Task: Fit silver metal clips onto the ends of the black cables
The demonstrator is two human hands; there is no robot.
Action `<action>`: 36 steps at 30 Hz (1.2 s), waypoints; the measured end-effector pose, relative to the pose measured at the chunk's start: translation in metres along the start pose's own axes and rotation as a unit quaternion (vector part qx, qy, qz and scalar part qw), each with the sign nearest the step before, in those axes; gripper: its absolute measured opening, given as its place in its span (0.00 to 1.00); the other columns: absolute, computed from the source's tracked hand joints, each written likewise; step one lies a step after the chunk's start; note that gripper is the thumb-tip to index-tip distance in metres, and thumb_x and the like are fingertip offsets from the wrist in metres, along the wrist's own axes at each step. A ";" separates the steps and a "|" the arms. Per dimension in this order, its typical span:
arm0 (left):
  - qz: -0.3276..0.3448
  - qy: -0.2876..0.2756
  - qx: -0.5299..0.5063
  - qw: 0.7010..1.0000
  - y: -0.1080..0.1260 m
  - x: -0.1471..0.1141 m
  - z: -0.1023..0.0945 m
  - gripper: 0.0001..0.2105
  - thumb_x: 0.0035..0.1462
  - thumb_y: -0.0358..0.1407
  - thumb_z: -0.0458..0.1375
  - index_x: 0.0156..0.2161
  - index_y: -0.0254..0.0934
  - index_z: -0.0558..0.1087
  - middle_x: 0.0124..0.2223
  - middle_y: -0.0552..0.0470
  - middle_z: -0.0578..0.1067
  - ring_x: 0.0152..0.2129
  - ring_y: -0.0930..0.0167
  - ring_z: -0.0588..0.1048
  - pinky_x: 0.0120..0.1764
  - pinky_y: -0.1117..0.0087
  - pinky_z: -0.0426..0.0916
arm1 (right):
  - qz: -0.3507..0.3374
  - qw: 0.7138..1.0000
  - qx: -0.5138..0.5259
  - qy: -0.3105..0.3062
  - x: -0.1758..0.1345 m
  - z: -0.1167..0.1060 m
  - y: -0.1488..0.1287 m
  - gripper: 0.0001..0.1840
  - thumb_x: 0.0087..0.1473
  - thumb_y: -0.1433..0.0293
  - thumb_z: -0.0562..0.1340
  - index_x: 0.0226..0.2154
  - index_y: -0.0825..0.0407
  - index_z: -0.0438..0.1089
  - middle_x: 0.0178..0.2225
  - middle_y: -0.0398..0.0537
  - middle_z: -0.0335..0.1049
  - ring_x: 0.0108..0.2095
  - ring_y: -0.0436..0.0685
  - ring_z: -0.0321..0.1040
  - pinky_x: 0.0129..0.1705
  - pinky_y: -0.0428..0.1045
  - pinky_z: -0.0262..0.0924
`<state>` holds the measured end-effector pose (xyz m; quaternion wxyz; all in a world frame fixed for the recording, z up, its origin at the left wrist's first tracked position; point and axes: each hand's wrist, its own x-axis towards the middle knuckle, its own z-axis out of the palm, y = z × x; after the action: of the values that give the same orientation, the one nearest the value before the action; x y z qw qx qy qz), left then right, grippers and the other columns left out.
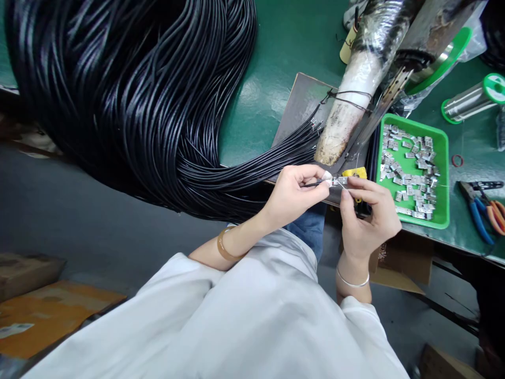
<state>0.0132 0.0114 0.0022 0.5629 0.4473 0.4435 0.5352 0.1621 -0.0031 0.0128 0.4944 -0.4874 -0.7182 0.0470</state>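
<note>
Head view: my left hand (298,187) pinches a black cable (311,184); my right hand (369,210), narrowed, touches a metal connector (341,180) at its tip, grip unclear. That join appears unfinished; loose connectors (424,184) remain in the green tray (445,173). The wrapped pipe (349,100) crowds bundled cable ends (315,125); beyond, a wire spool (467,102).

Light glints along the black cables (153,105) and bench (272,58); the shirt (252,300) is bright, the left floor (118,210) dim. Near-left boxes (59,316) look soft, edges stretched.
</note>
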 end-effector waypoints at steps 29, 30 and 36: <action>-0.011 -0.037 0.030 0.999 0.004 -0.001 -0.003 0.05 0.53 0.32 0.59 0.31 0.31 0.76 0.23 0.58 0.63 0.20 0.82 0.56 0.23 0.78 0.50 | 0.084 0.989 0.114 0.045 0.001 0.002 0.003 0.04 0.60 0.71 0.62 0.39 0.51 0.65 0.38 0.46 0.75 0.35 0.53 0.77 0.32 0.51 0.74; -0.016 -0.048 0.024 0.998 0.006 -0.001 -0.004 0.05 0.53 0.32 0.59 0.31 0.31 0.76 0.22 0.59 0.61 0.19 0.82 0.55 0.22 0.77 0.49 | 0.086 0.988 0.120 0.049 0.000 0.001 0.004 0.05 0.60 0.71 0.61 0.40 0.51 0.65 0.39 0.46 0.76 0.35 0.54 0.78 0.31 0.51 0.75; -0.103 -0.148 -0.058 0.982 0.018 -0.002 -0.010 0.11 0.52 0.39 0.65 0.30 0.31 0.73 0.20 0.61 0.57 0.17 0.82 0.52 0.21 0.76 0.46 | -0.062 0.997 0.039 -0.017 -0.002 -0.001 0.012 0.08 0.55 0.75 0.65 0.38 0.49 0.68 0.40 0.44 0.79 0.40 0.54 0.79 0.39 0.49 0.74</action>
<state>-0.0008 0.0107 0.0181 0.6994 0.4396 0.3674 0.4272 0.1709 0.0015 0.0055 0.5029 -0.4212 -0.7529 0.0522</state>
